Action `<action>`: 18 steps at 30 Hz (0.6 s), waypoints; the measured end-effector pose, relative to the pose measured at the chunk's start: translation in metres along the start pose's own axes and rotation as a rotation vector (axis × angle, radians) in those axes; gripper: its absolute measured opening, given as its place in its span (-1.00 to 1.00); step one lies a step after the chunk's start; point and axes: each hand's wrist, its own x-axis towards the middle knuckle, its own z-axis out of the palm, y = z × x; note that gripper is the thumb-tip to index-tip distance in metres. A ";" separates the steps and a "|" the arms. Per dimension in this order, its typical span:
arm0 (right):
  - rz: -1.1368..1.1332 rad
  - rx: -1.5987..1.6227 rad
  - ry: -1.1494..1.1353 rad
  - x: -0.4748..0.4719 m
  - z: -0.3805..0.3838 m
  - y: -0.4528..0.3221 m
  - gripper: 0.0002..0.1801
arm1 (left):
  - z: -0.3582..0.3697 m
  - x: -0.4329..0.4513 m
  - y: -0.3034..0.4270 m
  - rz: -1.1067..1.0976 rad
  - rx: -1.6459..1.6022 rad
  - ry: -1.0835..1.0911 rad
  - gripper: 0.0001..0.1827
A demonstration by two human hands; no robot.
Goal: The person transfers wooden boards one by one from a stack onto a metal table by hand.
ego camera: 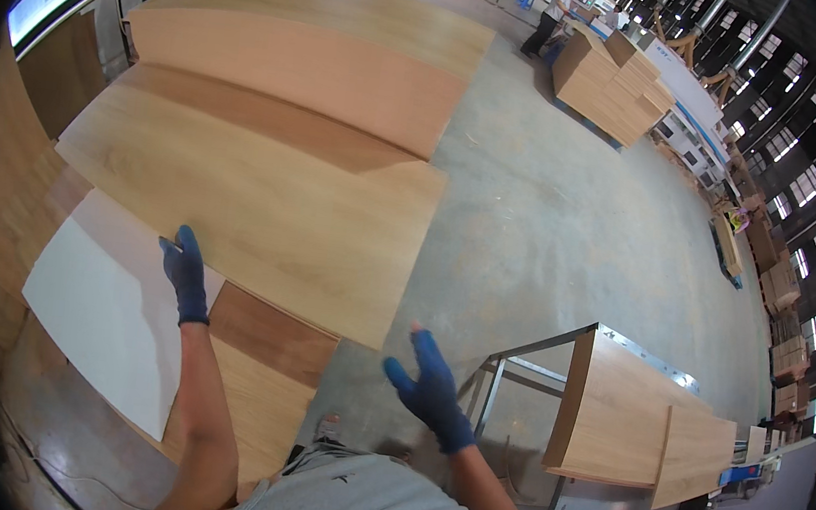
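Observation:
In a blue work glove, my left hand (183, 271) is at the near edge of a large wood-grain panel (263, 201), above a white sheet (109, 296). Its thumb and fingers are apart; whether the fingertips touch the panel edge is unclear. My right hand (434, 394), gloved in the same blue, is held out over the concrete floor with thumb and fingers spread and nothing in it. Below the panel's near edge, a brown board strip (275, 330) and a lighter wood-grain board (256, 396) show beside the white sheet.
Beyond the panel rises a thick panel stack (300, 76). To my right, a metal frame (494, 393) stands beside a stack of cut boards (617, 407). A person (552, 18) stands near a board pile (601, 81) across the concrete floor (557, 204). Cables (44, 470) lie at lower left.

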 end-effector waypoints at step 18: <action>0.100 -0.292 -0.282 0.080 0.064 -0.033 -0.21 | 0.023 0.051 0.011 -0.003 0.309 0.022 -0.35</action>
